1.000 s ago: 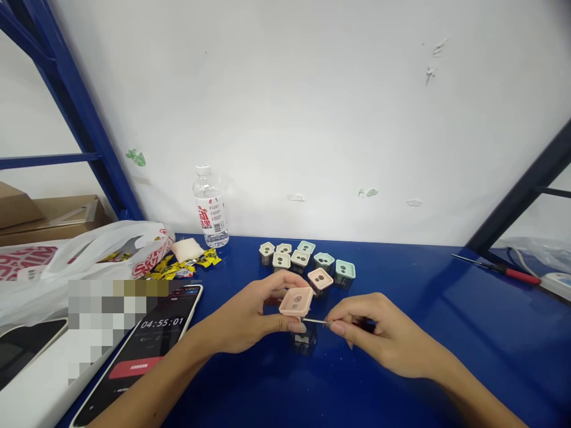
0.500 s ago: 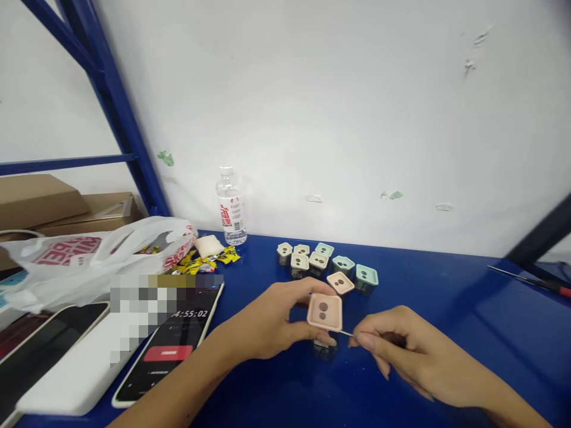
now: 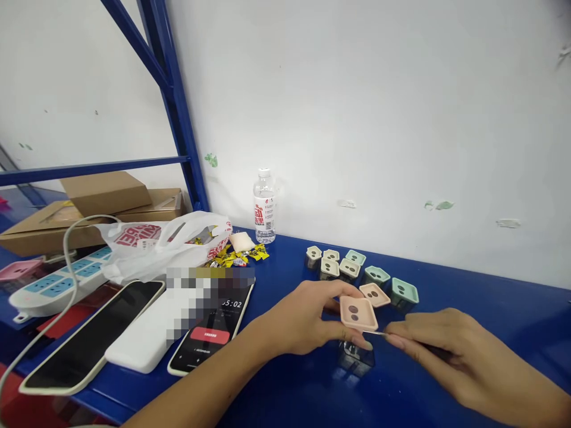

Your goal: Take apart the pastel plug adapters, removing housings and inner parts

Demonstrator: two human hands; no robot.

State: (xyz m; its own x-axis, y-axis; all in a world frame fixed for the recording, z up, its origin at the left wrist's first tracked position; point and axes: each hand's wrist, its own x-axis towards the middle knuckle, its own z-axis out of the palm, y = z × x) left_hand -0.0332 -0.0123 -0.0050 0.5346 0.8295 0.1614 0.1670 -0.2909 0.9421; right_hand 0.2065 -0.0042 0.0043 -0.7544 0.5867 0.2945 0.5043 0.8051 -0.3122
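My left hand [image 3: 321,312] pinches a pink two-hole pencil sharpener top [image 3: 358,313] between thumb and fingers, its face tilted toward me. Below it a clear dark sharpener container [image 3: 355,358] stands on the blue table, partly covered by my thumb. My right hand [image 3: 450,351] is closed around a thin screwdriver [image 3: 375,333]; only its slim metal shaft shows. The shaft's tip meets the underside of the pink top, and the exact contact is hidden. Just behind are another pink sharpener [image 3: 375,295] and a green sharpener [image 3: 405,292].
Several cream and green sharpeners [image 3: 330,268] stand behind my hands. A water bottle [image 3: 264,208] is by the wall, near yellow wrappers [image 3: 259,252] and a plastic bag [image 3: 165,241]. Phones [image 3: 98,333], a white block [image 3: 151,333] and a power strip [image 3: 66,282] lie left.
The view has turned left, so everything sits farther right in it. More of the dark container shows below my left hand. Both hands keep their hold, with the shaft still at the pink top.
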